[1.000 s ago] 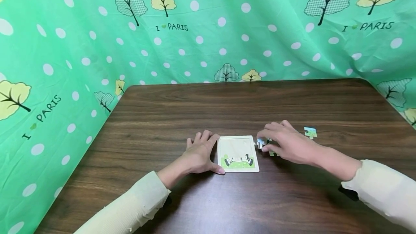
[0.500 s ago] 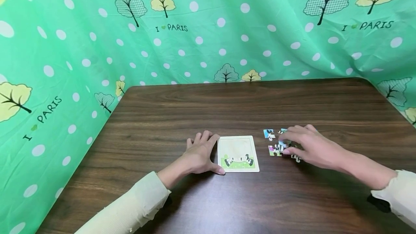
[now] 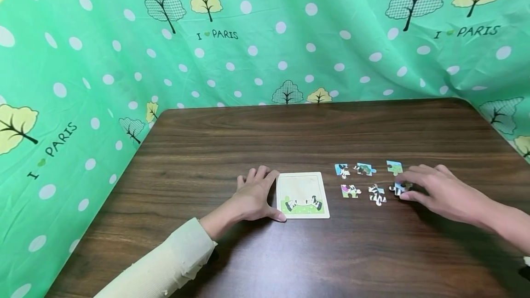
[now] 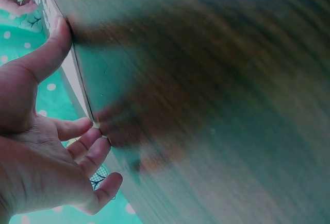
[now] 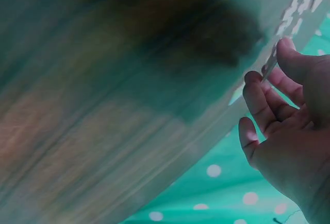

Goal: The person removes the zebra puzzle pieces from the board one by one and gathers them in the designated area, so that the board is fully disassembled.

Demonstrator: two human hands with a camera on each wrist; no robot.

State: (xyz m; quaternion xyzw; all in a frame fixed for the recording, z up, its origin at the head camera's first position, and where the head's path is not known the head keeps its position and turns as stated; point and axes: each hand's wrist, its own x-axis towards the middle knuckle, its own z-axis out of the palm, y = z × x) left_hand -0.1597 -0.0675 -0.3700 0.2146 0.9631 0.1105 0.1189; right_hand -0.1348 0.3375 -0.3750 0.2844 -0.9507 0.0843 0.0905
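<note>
A square puzzle board (image 3: 301, 187) with a pale recess and a strip of green grass and black-and-white legs along its bottom lies mid-table. My left hand (image 3: 256, 199) is spread along its left side, thumb at the near corner and index fingertip at the far one. To the right, my right hand (image 3: 439, 192) pinches a puzzle piece (image 3: 399, 189) between thumb and fingers; the right wrist view shows this piece (image 5: 269, 64) edge-on. Nearby lie a grass-and-sky piece (image 3: 394, 166), a striped piece (image 3: 377, 194) and several other jigsaw pieces (image 3: 351, 191).
The dark wood-grain table (image 3: 232, 141) reaches back to a green dotted curtain (image 3: 256, 36) printed with trees. Between the board and my right hand, the loose pieces lie flat in two rough rows.
My right hand has moved rightward from beside the board, uncovering pieces that now lie spread out, and holds a piece at the right end. My left hand and the board stay put.
</note>
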